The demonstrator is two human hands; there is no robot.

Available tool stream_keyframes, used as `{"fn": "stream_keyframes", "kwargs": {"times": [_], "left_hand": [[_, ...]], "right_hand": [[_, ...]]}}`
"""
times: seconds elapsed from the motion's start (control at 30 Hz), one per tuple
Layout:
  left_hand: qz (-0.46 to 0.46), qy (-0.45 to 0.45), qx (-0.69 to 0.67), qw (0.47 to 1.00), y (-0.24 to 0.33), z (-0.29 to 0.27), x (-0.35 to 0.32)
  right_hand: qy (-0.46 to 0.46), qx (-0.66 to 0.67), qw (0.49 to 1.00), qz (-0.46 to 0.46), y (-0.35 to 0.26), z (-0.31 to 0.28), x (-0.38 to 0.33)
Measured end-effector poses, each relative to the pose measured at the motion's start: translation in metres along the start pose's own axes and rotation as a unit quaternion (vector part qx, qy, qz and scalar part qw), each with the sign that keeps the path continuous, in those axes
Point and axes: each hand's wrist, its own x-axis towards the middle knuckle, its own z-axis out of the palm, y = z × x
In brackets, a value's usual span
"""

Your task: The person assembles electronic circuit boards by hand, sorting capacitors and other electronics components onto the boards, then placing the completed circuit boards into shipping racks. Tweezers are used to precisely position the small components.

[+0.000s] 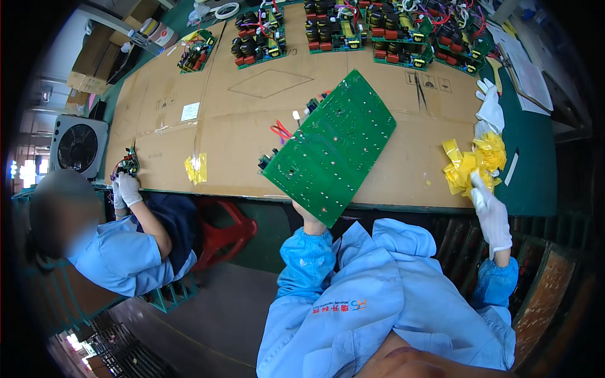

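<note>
A large green circuit board is tilted up in front of me, its solder side facing me. Red wires and a white connector stick out past its upper left edge. My left hand grips the board at its lower corner, with the fingers mostly hidden behind it. My right hand, in a white glove, reaches the right end of the table. Its fingertips are closed at the lower edge of a crumpled bunch of yellow tape. A spare white glove lies just beyond that bunch.
Flattened cardboard covers the table. Several assembled boards line the far side, stacked at the right. A smaller yellow tape patch lies left of centre. At the left, a co-worker's gloved hands hold a small board near a fan.
</note>
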Motion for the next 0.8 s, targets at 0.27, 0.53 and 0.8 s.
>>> {"fn": "stream_keyframes", "kwargs": {"times": [0.27, 0.53, 0.8], "left_hand": [[0.285, -0.350, 0.606, 0.654, 0.066, 0.097, 0.057], [0.293, -0.511, 0.753, 0.292, 0.088, 0.063, 0.069], [0.201, -0.338, 0.823, 0.409, 0.109, 0.054, 0.078]], "right_hand": [[0.150, 0.220, 0.962, -0.063, -0.040, 0.005, 0.030], [0.092, 0.043, 0.970, -0.221, -0.070, 0.031, 0.057], [0.193, -0.009, 0.876, -0.441, -0.137, 0.042, 0.110]]}}
